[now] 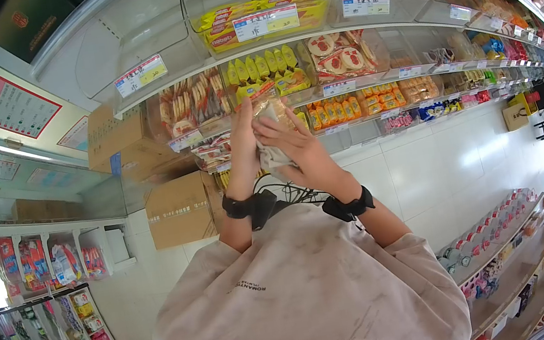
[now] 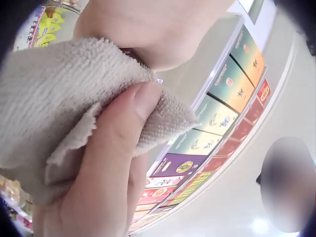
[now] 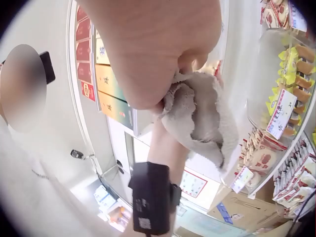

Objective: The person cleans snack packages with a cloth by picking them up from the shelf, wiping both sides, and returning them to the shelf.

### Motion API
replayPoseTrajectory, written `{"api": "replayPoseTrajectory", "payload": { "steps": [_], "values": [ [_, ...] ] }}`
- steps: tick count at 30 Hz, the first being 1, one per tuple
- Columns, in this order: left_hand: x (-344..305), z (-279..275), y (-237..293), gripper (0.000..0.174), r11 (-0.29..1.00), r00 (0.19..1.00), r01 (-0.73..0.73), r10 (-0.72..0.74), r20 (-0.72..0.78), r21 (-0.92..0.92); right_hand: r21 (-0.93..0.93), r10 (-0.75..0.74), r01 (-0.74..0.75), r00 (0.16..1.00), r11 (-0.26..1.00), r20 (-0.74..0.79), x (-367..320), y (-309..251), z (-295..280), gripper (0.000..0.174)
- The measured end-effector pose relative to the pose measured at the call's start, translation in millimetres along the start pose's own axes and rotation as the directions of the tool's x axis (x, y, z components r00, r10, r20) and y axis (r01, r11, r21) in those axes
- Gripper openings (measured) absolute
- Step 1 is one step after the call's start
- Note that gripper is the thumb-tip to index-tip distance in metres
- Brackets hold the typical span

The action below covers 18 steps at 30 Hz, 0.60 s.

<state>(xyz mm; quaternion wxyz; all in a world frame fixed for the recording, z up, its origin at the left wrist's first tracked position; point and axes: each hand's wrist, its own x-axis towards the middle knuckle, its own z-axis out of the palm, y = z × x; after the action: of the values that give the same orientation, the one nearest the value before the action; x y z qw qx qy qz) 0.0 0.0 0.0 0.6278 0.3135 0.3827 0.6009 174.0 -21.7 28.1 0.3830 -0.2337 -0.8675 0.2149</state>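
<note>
My left hand [image 1: 244,149] stands upright in front of the stocked shelf, holding a clear-wrapped package [image 1: 266,94] with gold and red print. My right hand [image 1: 301,152] lies across the package from the other side, its fingers over the wrapper. A greyish-beige terry cloth [image 2: 74,84] is bunched in my right hand, and a thumb [image 2: 121,123] presses it in the left wrist view. In the right wrist view the cloth [image 3: 210,121] hangs below my right hand [image 3: 163,44]. Between the palms the package is mostly hidden.
Yellow snack packs [image 1: 261,66], round red-and-white packs [image 1: 339,52] and orange packs [image 1: 330,112] fill clear shelf bins ahead. Cardboard cartons [image 1: 182,209] stand at the left. Gift boxes [image 2: 232,84] line the top shelf. Another rack [image 1: 507,261] stands behind on the right.
</note>
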Motion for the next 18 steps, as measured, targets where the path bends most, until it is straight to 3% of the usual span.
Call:
{"api": "replayPoseTrajectory", "payload": {
  "steps": [2,3,5,8,11,12,14,15,16,18],
  "values": [
    [1,2,4,0.056,0.987,0.999,0.033,-0.033,0.003,-0.156,0.116,0.029,-0.037,0.997,0.993,0.075,1,-2,-7,0.059],
    [-10,-1,14,0.054,0.994,1.0,0.02,-0.022,-0.017,-0.104,0.272,0.196,-0.166,0.977,0.948,-0.084,3,-11,0,0.059],
    [-14,15,26,0.051,0.999,0.999,-0.044,0.043,-0.03,-0.025,0.559,0.518,-0.292,0.8,0.776,-0.302,13,-16,-2,0.057],
    [-6,9,2,0.049,0.998,0.999,0.041,-0.041,0.009,-0.04,0.11,0.185,-0.159,0.933,0.981,-0.307,30,-10,-6,0.052],
    [-16,30,10,0.046,0.974,0.993,0.067,-0.086,-0.079,-0.214,-0.078,0.072,-0.09,0.977,0.993,-0.2,38,-9,4,0.046],
    [-18,29,11,0.048,1.0,0.997,0.024,-0.024,-0.069,0.0,-0.102,0.103,-0.128,0.969,0.987,-0.222,37,1,6,0.043],
    [-21,23,13,0.055,0.908,0.996,-0.074,0.089,-0.018,0.413,-0.144,0.161,-0.203,0.951,0.969,-0.263,28,26,7,0.038],
    [-22,22,14,0.055,0.876,0.998,-0.039,0.061,-0.03,0.481,0.107,0.439,-0.426,0.865,0.898,-0.241,29,27,0,0.035],
    [-23,20,17,0.054,0.837,0.998,-0.004,0.037,-0.049,0.548,0.339,0.675,-0.605,0.723,0.721,-0.146,30,27,-6,0.033],
    [-24,21,15,0.049,0.893,0.993,-0.051,0.091,-0.069,0.447,0.669,0.751,-0.506,0.65,0.544,-0.118,28,26,-11,0.032]
  ]
}}
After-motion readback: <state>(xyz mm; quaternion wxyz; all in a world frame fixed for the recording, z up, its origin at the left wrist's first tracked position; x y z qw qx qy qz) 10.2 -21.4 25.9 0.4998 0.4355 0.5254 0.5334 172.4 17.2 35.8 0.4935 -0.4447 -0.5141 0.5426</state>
